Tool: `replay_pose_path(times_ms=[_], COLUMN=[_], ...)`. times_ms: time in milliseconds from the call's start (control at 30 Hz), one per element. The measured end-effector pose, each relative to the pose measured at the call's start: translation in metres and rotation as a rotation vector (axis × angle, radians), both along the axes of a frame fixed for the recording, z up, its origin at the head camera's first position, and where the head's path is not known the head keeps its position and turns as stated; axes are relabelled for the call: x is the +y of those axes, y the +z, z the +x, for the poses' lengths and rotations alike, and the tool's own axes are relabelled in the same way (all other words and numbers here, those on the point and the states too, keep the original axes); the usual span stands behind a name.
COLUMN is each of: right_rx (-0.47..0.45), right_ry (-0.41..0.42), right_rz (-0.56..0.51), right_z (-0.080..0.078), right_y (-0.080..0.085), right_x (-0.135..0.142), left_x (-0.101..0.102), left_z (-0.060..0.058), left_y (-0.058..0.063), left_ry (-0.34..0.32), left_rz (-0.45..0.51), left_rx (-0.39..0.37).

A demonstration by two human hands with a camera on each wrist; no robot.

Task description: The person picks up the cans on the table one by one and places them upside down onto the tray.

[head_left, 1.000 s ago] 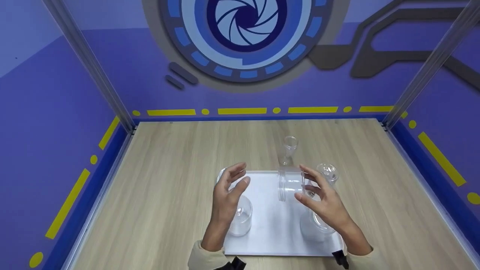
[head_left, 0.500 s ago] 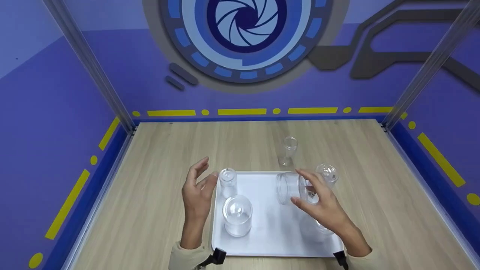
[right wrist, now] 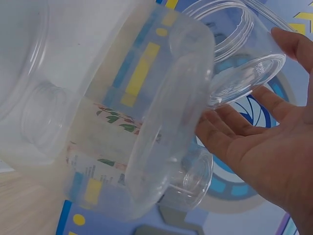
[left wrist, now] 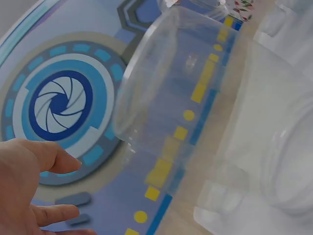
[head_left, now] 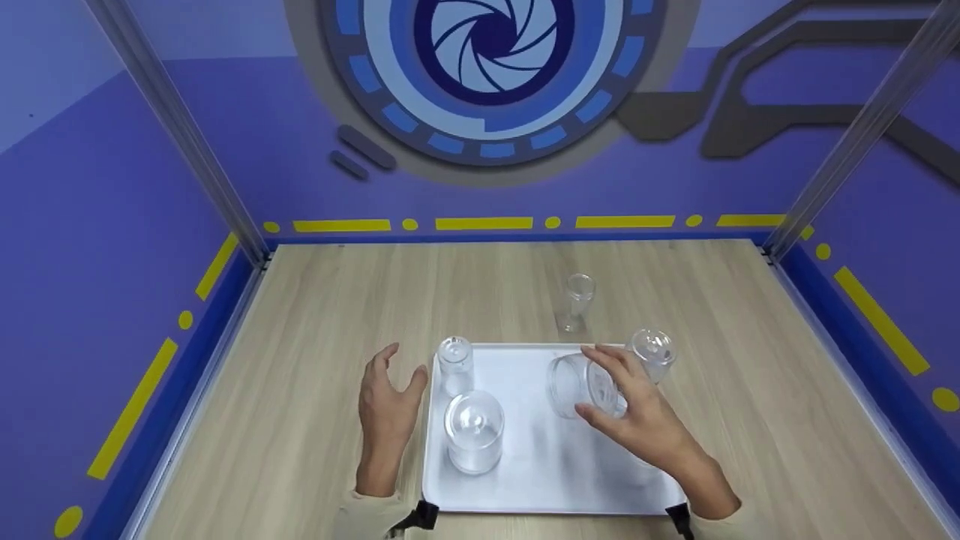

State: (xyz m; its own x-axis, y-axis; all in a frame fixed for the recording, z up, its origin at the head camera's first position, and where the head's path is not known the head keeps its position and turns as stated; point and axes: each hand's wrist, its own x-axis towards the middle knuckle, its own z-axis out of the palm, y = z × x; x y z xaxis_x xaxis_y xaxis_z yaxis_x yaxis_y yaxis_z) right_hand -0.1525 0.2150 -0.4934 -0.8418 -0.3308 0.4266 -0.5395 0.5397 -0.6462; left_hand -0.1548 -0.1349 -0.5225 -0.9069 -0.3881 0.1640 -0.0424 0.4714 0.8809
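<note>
My right hand [head_left: 637,405] grips a clear jar [head_left: 574,386] near its base, thumb on one side and fingers on the other. The jar lies tilted over the tray, its threaded mouth facing left and away from the palm; in the right wrist view the jar [right wrist: 234,73] shows its ridged neck. My left hand [head_left: 388,412] is off the tray's left edge with fingers spread and nothing in it. Beside it stand a small clear bottle-like vessel [head_left: 456,366] and a larger clear jar [head_left: 475,435]. A blurred clear vessel [left wrist: 166,83] fills the left wrist view's foreground.
A white tray [head_left: 540,480] lies on the wooden table [head_left: 300,360]. Behind it stands a slim footed glass [head_left: 580,296]. Another clear glass [head_left: 654,352] is at its right rear corner. Another jar under my right hand is mostly hidden. Blue walls [head_left: 112,247] enclose the table.
My left hand has moved left, off the tray, and slightly lower, uncovering the small vessel. My right hand has brought its jar a little nearer and left, tilting it further.
</note>
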Motion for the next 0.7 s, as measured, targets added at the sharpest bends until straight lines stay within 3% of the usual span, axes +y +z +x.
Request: replay_pose_path(times_ms=[267,700], right_rx=[-0.057,-0.052], right_ry=[-0.043,-0.065], right_rz=[0.07,0.13], right_z=[0.002,0.002], right_y=[0.0,-0.002], right_x=[-0.001,0.0], left_x=[-0.004,-0.004], left_z=[-0.005,-0.007], left_y=[-0.025,-0.048], left_ry=[-0.037,-0.106], left_rz=[-0.109,-0.181], left_rx=[-0.066,-0.182])
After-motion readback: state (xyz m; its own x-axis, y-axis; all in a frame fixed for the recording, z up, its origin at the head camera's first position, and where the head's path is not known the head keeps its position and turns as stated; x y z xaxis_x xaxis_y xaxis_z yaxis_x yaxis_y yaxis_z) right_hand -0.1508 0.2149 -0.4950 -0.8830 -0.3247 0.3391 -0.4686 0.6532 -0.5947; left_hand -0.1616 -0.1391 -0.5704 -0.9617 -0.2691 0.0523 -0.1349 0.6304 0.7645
